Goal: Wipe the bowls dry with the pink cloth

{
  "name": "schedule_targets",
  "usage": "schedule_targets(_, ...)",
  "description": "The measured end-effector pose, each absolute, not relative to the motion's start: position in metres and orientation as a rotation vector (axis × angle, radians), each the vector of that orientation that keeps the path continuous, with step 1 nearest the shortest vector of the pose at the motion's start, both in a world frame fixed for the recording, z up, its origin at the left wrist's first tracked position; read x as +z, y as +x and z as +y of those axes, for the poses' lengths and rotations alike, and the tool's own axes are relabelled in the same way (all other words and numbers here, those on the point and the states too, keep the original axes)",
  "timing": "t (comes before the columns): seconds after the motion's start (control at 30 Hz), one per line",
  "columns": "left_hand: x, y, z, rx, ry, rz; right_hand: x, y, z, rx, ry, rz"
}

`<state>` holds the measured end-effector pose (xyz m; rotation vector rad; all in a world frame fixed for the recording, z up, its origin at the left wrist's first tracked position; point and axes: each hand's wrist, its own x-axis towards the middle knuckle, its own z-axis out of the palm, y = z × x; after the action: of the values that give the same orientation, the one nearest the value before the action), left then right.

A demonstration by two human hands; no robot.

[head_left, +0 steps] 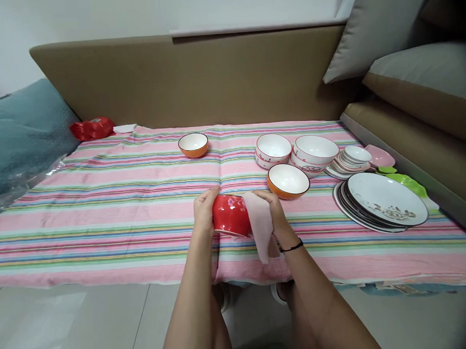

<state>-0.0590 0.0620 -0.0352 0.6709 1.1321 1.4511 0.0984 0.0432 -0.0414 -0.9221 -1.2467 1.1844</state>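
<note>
My left hand (203, 211) is closed around the left side of a red bowl (230, 214) with a flower pattern, held on its side just above the striped cloth (103, 211). My right hand (271, 214) is closed on a pale pink rag (260, 224) and presses it against the bowl's right side. The rag hangs down below my fingers. An orange bowl with a white inside (288, 181) stands just beyond my right hand.
A second orange bowl (193, 145) sits further back in the middle. White patterned bowls (273, 149) (315, 151), small saucers (352, 159), stacked plates (381, 201) and pink and green dishes (405, 183) crowd the right. A red packet (92, 128) lies at the back left.
</note>
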Motion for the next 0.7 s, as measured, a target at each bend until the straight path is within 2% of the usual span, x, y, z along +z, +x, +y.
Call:
schedule_targets(0.13, -0.0400, -0.0605, 0.0625, 1.359, 0.840, 1.143, -0.0438, 0.0954, 0.0434, 1.174, -0.907, -1.295)
schedule_targets(0.4, -0.0336, -0.0579, 0.0633, 1.513, 0.672, 1.136, -0.0490, 0.0913, 0.0435, 1.094, -0.902, -0.985)
schedule_targets(0.7, -0.0351, -0.0562, 0.0640, 1.507, 0.695, 1.118, -0.0425, 0.0914, 0.0401, 0.868, -0.882, -1.174)
